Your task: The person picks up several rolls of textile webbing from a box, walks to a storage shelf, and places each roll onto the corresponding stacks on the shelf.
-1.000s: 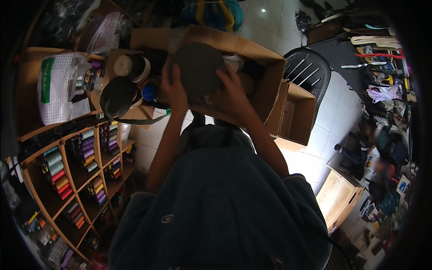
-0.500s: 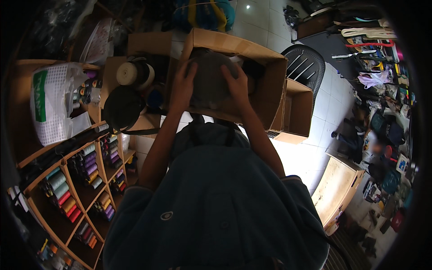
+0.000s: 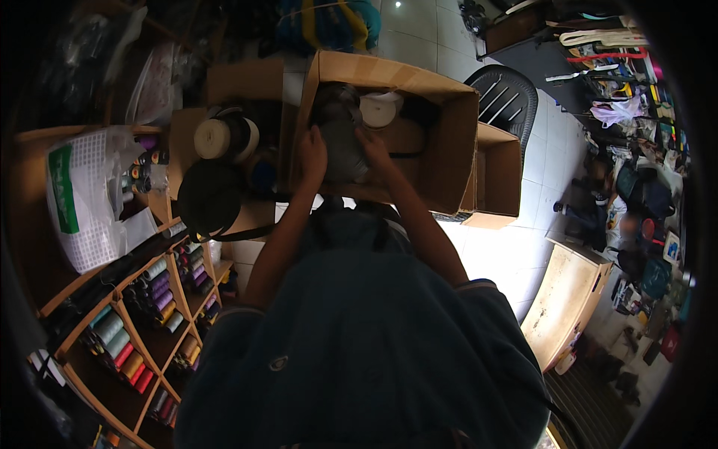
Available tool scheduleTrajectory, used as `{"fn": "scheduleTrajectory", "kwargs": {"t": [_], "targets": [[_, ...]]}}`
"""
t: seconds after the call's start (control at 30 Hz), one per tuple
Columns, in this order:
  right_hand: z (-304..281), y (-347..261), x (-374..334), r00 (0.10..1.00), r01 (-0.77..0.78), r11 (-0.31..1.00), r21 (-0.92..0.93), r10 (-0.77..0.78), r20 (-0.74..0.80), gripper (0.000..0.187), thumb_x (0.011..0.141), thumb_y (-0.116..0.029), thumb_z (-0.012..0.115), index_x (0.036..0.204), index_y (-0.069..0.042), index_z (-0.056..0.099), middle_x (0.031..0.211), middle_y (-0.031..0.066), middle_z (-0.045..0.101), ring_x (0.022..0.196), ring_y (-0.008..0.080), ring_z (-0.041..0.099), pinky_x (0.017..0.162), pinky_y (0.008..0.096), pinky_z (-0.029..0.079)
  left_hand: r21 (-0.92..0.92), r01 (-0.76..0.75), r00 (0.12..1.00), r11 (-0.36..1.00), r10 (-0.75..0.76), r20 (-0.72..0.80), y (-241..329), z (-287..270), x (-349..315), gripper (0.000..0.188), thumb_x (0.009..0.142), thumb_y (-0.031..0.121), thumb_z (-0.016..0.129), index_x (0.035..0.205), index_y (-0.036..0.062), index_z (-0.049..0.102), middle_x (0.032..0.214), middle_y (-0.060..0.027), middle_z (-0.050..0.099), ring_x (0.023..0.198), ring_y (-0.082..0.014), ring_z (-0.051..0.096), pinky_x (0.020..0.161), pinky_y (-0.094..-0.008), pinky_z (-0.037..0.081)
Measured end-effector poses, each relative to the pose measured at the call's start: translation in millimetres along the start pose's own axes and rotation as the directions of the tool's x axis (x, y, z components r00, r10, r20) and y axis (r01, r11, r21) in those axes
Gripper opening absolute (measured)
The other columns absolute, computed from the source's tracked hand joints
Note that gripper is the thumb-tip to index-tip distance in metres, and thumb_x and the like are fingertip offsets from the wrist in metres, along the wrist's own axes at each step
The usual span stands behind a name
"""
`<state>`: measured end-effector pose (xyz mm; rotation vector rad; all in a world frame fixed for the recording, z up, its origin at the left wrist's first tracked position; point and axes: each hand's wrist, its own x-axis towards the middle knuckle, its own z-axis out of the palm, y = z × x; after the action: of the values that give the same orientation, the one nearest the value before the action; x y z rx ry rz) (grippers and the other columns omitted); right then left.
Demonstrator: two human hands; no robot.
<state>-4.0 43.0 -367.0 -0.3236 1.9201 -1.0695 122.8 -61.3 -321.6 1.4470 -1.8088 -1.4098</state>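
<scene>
Both my hands are inside an open cardboard box (image 3: 445, 161) in front of me. Between them is a dark grey roll of webbing (image 3: 345, 150), with a loose strap end curling near its top. My left hand (image 3: 314, 156) presses against its left side, and my right hand (image 3: 374, 150) grips its right side; both are closed on it. Just beyond my right hand, a white roll (image 3: 379, 109) lies in the box. A large dark roll of webbing (image 3: 211, 198) rests to the left, its tail trailing toward the box.
Left of the box are another carton with cream rolls (image 3: 213, 139), a white plastic bag (image 3: 93, 194) and a wooden shelf (image 3: 108, 299) of coloured thread spools. At right stand a smaller carton (image 3: 499, 176), a black chair (image 3: 516, 97) and a pale wooden piece of furniture (image 3: 565, 299).
The grey roll has tipped from its broad face toward its edge between my hands, uncovering the white roll. My hands have come lower and closer together. The view has shifted slightly.
</scene>
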Motion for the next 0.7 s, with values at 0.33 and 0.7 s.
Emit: {"fn": "scheduleTrajectory", "kwargs": {"t": [0.33, 0.7], "targets": [[69, 50, 12, 0.970, -0.122, 0.979, -0.165, 0.082, -0.227, 0.086, 0.080, -0.058, 0.057, 0.136, 0.002, 0.030, 0.140, 0.0289, 0.026, 0.131, 0.0408, 0.028, 0.103, 0.0457, 0.031, 0.499, 0.096, 0.977, 0.861, 0.016, -0.215, -86, 33, 0, 0.053, 0.093, 0.038, 0.042, 0.106, -0.0129, 0.053, 0.100, -0.0310, 0.058, 0.099, -0.0446, 0.055, 0.088, -0.0451, 0.043], [44, 53, 5, 0.997, 0.068, 0.997, 0.035, -0.067, -0.036, 0.075, 0.081, -0.045, 0.064, 0.132, 0.004, 0.036, 0.129, 0.0236, 0.046, 0.121, 0.0335, 0.045, 0.098, 0.0400, 0.038, 0.178, 0.236, 0.965, 0.955, -0.208, -0.160, -116, 32, -6, 0.077, 0.080, 0.048, 0.062, 0.129, -0.0078, 0.039, 0.130, -0.0260, 0.044, 0.123, -0.0367, 0.043, 0.103, -0.0418, 0.034]]}}
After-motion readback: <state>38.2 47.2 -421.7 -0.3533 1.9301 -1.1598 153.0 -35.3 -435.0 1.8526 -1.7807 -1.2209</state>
